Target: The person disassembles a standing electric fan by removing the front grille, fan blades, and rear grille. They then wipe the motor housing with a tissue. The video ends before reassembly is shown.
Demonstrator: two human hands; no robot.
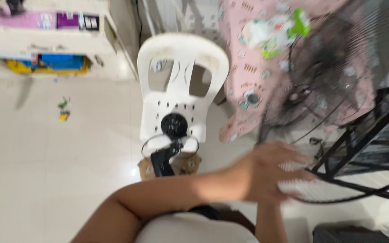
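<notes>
A large black wire fan guard (334, 90) stands tilted at the right, in front of a pink patterned cloth (244, 67). My left arm reaches across from the lower left, and my left hand (266, 173) lies curled over the guard's lower rim, blurred by motion. My right forearm (270, 220) rises from the bottom edge to the same spot. The right hand itself is hidden under the left one. A pale ribbed patch (296, 186) shows just below my fingers.
A white plastic chair (183, 85) stands ahead with a black fan motor and a wire ring (172, 130) on its seat. A brown box (190, 164) sits by it. A black metal rack (370, 135) is at the right, a cupboard (46, 40) at the far left, and small litter (64, 110) lies on the tiled floor.
</notes>
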